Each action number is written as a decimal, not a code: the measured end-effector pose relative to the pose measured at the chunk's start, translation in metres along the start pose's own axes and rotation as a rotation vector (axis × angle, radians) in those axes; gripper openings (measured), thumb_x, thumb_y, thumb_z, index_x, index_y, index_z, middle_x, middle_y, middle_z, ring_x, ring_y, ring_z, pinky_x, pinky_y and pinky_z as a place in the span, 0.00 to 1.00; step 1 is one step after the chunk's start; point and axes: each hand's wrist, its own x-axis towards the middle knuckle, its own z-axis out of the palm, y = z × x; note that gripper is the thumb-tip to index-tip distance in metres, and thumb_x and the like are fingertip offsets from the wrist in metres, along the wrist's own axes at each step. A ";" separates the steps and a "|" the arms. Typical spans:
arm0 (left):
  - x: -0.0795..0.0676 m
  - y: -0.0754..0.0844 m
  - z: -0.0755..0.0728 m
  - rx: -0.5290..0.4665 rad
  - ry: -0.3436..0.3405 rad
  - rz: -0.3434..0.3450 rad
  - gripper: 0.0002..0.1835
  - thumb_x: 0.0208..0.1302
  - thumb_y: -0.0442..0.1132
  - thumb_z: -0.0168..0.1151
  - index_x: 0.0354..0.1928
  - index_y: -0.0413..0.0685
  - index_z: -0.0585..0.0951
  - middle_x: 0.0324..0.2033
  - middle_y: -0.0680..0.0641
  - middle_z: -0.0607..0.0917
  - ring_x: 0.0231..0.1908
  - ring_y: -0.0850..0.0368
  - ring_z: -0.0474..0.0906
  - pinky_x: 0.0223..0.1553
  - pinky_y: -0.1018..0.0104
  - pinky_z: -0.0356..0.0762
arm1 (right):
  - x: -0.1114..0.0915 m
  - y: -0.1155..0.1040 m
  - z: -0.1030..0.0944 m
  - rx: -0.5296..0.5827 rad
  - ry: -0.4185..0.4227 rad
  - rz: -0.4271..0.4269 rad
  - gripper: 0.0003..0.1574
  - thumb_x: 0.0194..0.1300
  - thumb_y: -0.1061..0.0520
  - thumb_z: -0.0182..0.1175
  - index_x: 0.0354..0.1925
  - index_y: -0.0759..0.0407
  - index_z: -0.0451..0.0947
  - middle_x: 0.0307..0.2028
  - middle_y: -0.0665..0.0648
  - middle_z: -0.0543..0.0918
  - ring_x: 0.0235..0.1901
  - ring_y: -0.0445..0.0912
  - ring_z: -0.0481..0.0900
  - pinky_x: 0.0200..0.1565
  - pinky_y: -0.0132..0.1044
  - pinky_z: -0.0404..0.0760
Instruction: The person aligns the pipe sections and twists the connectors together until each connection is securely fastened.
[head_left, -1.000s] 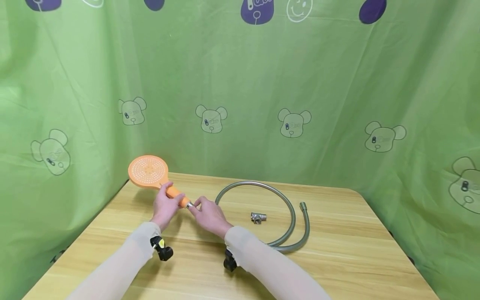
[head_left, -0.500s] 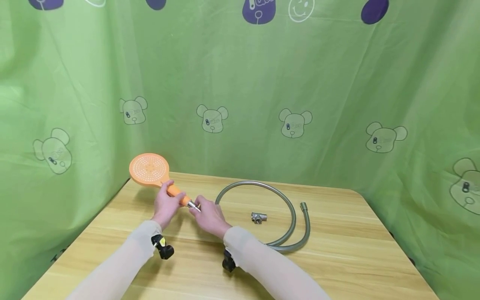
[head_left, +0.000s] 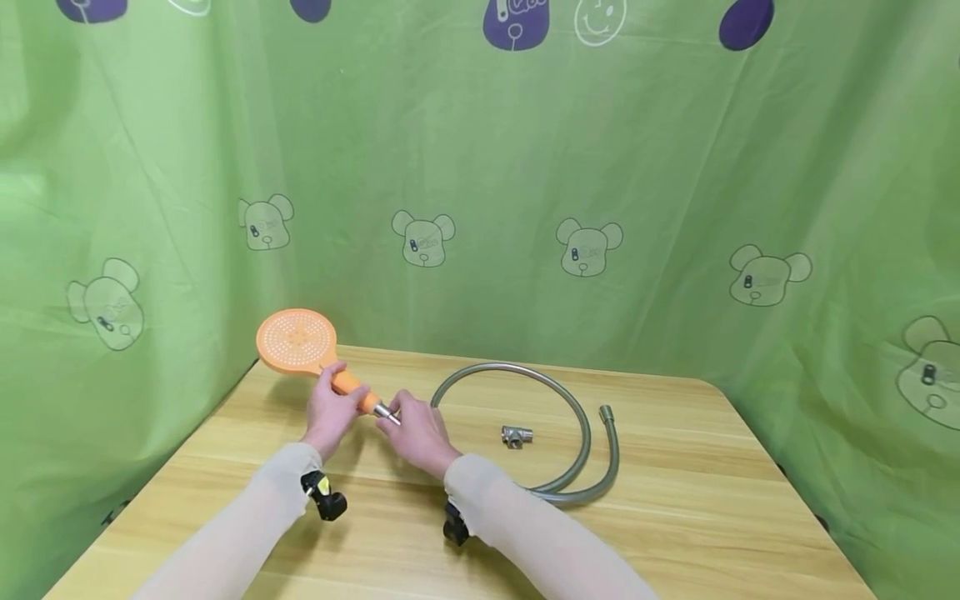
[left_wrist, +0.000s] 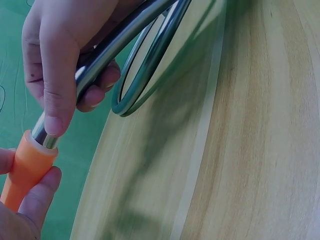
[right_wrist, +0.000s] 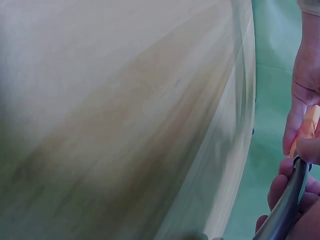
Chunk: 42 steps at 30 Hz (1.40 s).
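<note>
An orange shower head (head_left: 297, 340) is held above the table's left side, its perforated face up. My left hand (head_left: 330, 415) grips its handle, thumb and fingers on either side. My right hand (head_left: 417, 433) grips the end of a grey shower hose (left_wrist: 117, 47), and its silvery end fitting (head_left: 384, 410) sits right at the handle's open end. In the left wrist view, a finger lies along that fitting beside the orange rim (left_wrist: 41, 147). In the right wrist view, the hose (right_wrist: 290, 205) runs back through the curled fingers of the right hand.
The hose loops over the wooden table (head_left: 697, 517), its other end fitting (head_left: 606, 412) at the right. Inside the loop lies a small metal tee fitting (head_left: 516, 436). A green patterned curtain (head_left: 495, 150) surrounds the table at the back and sides.
My right fingers have slid slightly back along the hose end, so more of the silvery fitting shows by the handle. The left hand and shower head stay almost in place.
</note>
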 end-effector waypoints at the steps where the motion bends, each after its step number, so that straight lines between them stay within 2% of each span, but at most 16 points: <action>1: 0.000 -0.001 0.000 -0.002 -0.002 -0.001 0.36 0.67 0.30 0.63 0.75 0.45 0.61 0.62 0.30 0.70 0.54 0.40 0.77 0.43 0.69 0.86 | 0.000 0.000 0.000 0.000 0.006 -0.003 0.14 0.66 0.45 0.68 0.39 0.50 0.76 0.26 0.45 0.78 0.23 0.40 0.73 0.23 0.31 0.70; 6: 0.000 -0.001 0.000 -0.004 -0.004 -0.001 0.36 0.67 0.30 0.63 0.74 0.45 0.61 0.62 0.30 0.69 0.54 0.40 0.77 0.43 0.69 0.86 | 0.002 0.002 0.002 0.064 0.012 0.000 0.12 0.65 0.47 0.68 0.33 0.48 0.75 0.25 0.45 0.77 0.23 0.40 0.72 0.24 0.31 0.69; 16: -0.001 -0.001 0.000 -0.014 0.000 -0.003 0.36 0.67 0.30 0.63 0.74 0.45 0.61 0.62 0.30 0.69 0.50 0.43 0.77 0.42 0.69 0.87 | 0.005 0.003 0.006 0.156 0.004 0.027 0.13 0.64 0.50 0.70 0.29 0.50 0.75 0.24 0.46 0.75 0.24 0.41 0.70 0.26 0.32 0.68; 28: 0.000 -0.001 0.000 -0.057 -0.012 -0.024 0.37 0.66 0.27 0.62 0.75 0.45 0.60 0.65 0.29 0.66 0.56 0.37 0.74 0.44 0.68 0.87 | 0.008 0.004 0.004 0.232 -0.038 0.065 0.13 0.64 0.52 0.70 0.29 0.52 0.75 0.24 0.49 0.77 0.23 0.42 0.71 0.24 0.33 0.70; 37: 0.000 -0.002 -0.001 -0.058 -0.001 -0.029 0.36 0.67 0.26 0.61 0.74 0.46 0.61 0.65 0.30 0.67 0.54 0.40 0.74 0.42 0.68 0.86 | 0.010 0.006 0.006 0.231 -0.075 0.064 0.13 0.64 0.51 0.69 0.29 0.51 0.76 0.23 0.48 0.77 0.22 0.41 0.70 0.23 0.32 0.69; 42: 0.001 -0.004 -0.002 -0.056 -0.001 -0.023 0.36 0.66 0.26 0.61 0.74 0.46 0.61 0.64 0.30 0.67 0.54 0.41 0.74 0.41 0.69 0.86 | 0.012 0.007 0.008 0.280 -0.094 0.066 0.12 0.65 0.52 0.69 0.29 0.53 0.76 0.21 0.48 0.78 0.20 0.40 0.71 0.20 0.31 0.67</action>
